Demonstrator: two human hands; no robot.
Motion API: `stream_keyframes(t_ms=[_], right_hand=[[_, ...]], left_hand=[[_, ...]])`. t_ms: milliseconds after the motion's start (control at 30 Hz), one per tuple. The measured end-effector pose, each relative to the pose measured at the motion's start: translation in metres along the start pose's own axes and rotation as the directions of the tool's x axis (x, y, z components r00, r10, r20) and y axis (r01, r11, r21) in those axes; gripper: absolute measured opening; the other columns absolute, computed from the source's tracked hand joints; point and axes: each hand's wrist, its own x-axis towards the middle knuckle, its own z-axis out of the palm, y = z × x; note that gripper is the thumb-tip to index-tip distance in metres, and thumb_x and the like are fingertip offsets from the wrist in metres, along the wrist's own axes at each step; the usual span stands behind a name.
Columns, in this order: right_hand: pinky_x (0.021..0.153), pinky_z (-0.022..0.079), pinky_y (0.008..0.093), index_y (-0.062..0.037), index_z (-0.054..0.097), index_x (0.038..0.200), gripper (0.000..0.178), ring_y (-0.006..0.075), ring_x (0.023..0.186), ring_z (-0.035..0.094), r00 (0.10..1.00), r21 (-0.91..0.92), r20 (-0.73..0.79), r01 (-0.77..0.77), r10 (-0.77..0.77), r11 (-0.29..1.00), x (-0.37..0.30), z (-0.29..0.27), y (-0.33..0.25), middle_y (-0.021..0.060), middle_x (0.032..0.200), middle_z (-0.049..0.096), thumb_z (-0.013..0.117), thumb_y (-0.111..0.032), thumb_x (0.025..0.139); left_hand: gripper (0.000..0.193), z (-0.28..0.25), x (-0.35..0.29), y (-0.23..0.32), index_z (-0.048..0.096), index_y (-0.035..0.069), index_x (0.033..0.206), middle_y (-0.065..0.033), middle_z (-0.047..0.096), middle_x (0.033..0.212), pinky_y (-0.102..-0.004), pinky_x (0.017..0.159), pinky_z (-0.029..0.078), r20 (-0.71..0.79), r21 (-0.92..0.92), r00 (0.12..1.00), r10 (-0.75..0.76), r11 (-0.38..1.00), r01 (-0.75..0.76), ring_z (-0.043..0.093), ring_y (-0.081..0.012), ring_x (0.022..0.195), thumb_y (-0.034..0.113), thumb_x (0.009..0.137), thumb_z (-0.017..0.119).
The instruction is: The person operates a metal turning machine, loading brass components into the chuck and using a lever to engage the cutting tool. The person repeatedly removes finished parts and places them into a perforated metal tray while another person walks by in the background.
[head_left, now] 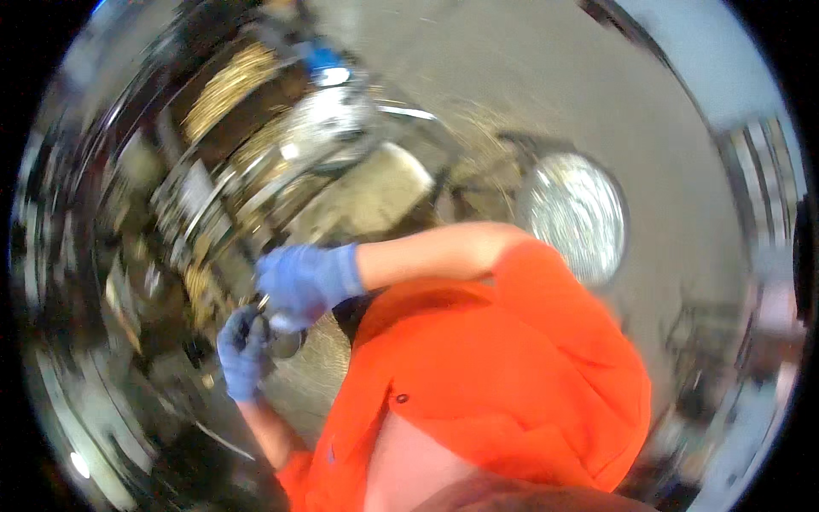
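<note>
Both my hands wear blue gloves and meet in front of a machine at the left. My left hand (242, 354) has its darkened fingertips pinched together on a small shiny metal piece (263, 302). Just above and to the right of it, my right hand (303, 282) is closed, with its fingers pointing toward the left hand. What lies inside the right hand is hidden by the glove and blur. A round grey part (287, 343) shows below the right hand, beside the left fingers; whether either hand touches it I cannot tell.
Beyond my hands stands the machine with a pale, worn flat slab (367, 194). A trough of brass-coloured shavings (232, 90) lies at its far left, near a blue object (324, 61). A round bin (573, 218) filled with shiny silvery material stands right of my right arm on the grey floor.
</note>
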Motion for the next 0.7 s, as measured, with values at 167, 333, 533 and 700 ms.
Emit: stream_keyframes(t_ms=[167,333,533,700], right_hand=[[0.065,0.045,0.0396,-0.0074,0.058,0.062,0.025,0.0297,0.073,0.054,0.953,-0.128,-0.055,0.289,-0.298,0.949,0.041,-0.01,0.001,0.0103,0.071,0.056,0.063,-0.031,0.07],[0.076,0.046,0.0372,-0.0091,0.066,0.082,0.025,0.0298,0.087,0.057,0.946,-0.185,0.153,0.312,-0.286,0.932,0.123,-0.023,-0.004,0.0108,0.091,0.062,0.064,-0.031,0.071],[0.084,0.043,0.0387,-0.0087,0.068,0.088,0.036,0.0299,0.089,0.057,0.951,-0.465,0.243,0.289,-0.193,0.837,0.208,-0.001,0.009,0.0126,0.09,0.063,0.058,-0.039,0.071],[0.083,0.043,0.0395,-0.0039,0.067,0.085,0.045,0.03,0.091,0.058,0.929,-0.562,0.363,0.151,0.078,0.813,0.247,0.024,0.022,0.0172,0.088,0.064,0.057,-0.044,0.066]], left_hand=[[0.028,-0.104,-0.072,-0.037,0.059,0.004,0.104,-0.0139,0.065,0.09,-0.0327,0.072,0.048,-0.448,0.66,0.89,0.087,0.703,0.264,0.062,-0.0247,0.083,0.019,0.081,0.059],[0.032,-0.176,-0.201,-0.129,0.059,0.007,0.105,-0.0158,0.063,0.096,-0.0372,0.075,0.047,-0.829,0.473,0.551,-0.091,0.41,0.78,0.059,-0.0327,0.088,0.03,0.083,0.056],[0.035,-0.133,-0.252,-0.252,0.057,-0.003,0.103,-0.0122,0.062,0.083,-0.0303,0.066,0.047,-0.836,0.072,0.494,-0.238,0.846,0.529,0.059,-0.0199,0.072,0.023,0.08,0.063],[0.017,-0.119,-0.221,-0.221,0.058,-0.001,0.087,-0.001,0.053,0.062,-0.0238,0.046,0.041,-0.809,-0.241,0.445,-0.383,0.908,0.343,0.049,-0.0076,0.052,0.015,0.082,0.062]])
